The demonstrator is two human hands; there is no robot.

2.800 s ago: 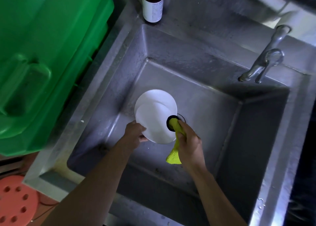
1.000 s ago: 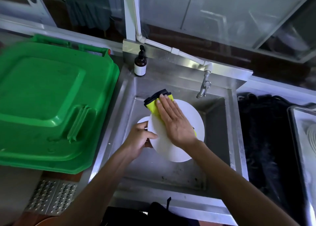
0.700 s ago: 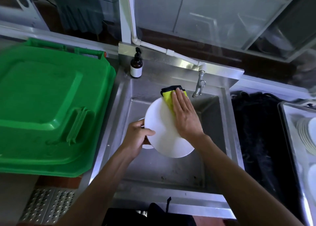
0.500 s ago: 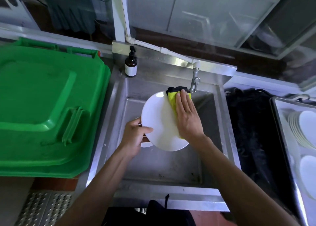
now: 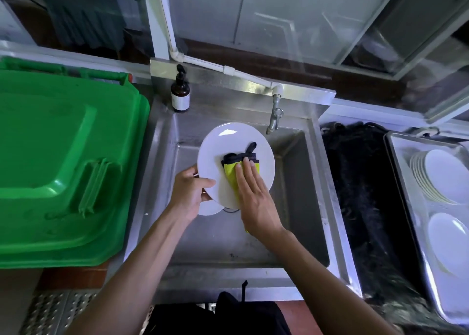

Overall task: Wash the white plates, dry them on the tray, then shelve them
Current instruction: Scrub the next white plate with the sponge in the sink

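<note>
I stand at a steel sink (image 5: 314, 182), looking down at my two bare hands. My left hand (image 5: 189, 195) grips the near-left rim of a white plate (image 5: 228, 144), thumb curled over the top face and fingers underneath, so the plate is held tilted over the basin where drips can fall in. My right hand (image 5: 253, 195) lies flat on the plate with fingers straight, pressing a yellow cloth (image 5: 232, 175) with a dark edge against the plate's face; the flat palm spreads pressure for wiping. A second white plate (image 5: 209, 209) peeks out below the first, low in the basin, probably waiting its turn. The tap (image 5: 275, 116) stands at the far edge of the sink, just beyond the plate; I see no water running. A brown pump bottle (image 5: 180, 93) sits at the far-left corner. A large green lid (image 5: 63, 169) fills the left. At the far right, a metal tray (image 5: 396, 162) holds more white plates, one group overlapping like fallen dominoes, likely set there to dry. I judge the washing step is under way, with shelving not yet begun.
</note>
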